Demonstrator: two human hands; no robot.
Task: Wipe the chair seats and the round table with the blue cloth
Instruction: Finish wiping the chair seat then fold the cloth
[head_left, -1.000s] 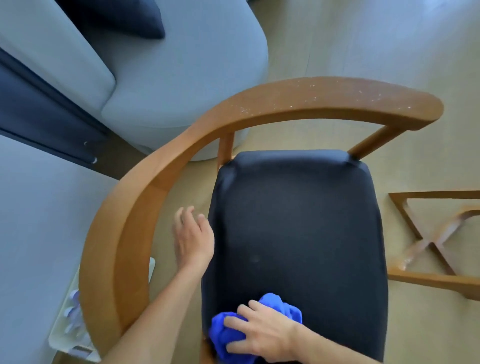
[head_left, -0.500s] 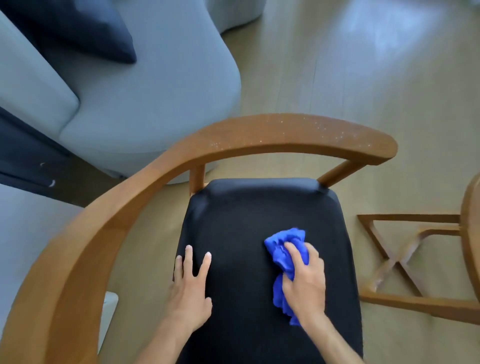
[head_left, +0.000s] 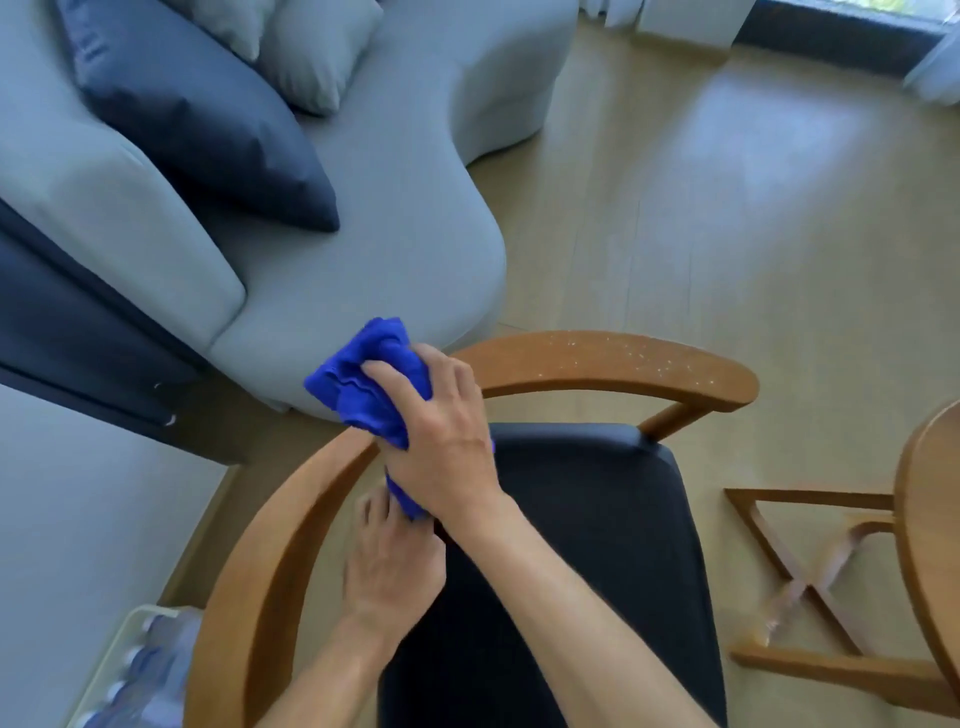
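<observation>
The grey sofa (head_left: 363, 223) occupies the upper left, carrying a dark cushion (head_left: 208, 119). The wooden chair (head_left: 597, 364) stands below it; its curved backrest wraps around a black seat (head_left: 597, 545). The round worktop (head_left: 930, 519) edge enters at the right, well apart from both hands. The right hand (head_left: 441, 441) grips the bunched blue cloth (head_left: 369, 379) with curled fingers, over the backrest's left curve. The cloth projects beyond the knuckles toward the sofa. The left hand (head_left: 389, 566) lies at the seat's left edge, directly beneath the right wrist; its fingertips are hidden, so its state cannot be determined.
</observation>
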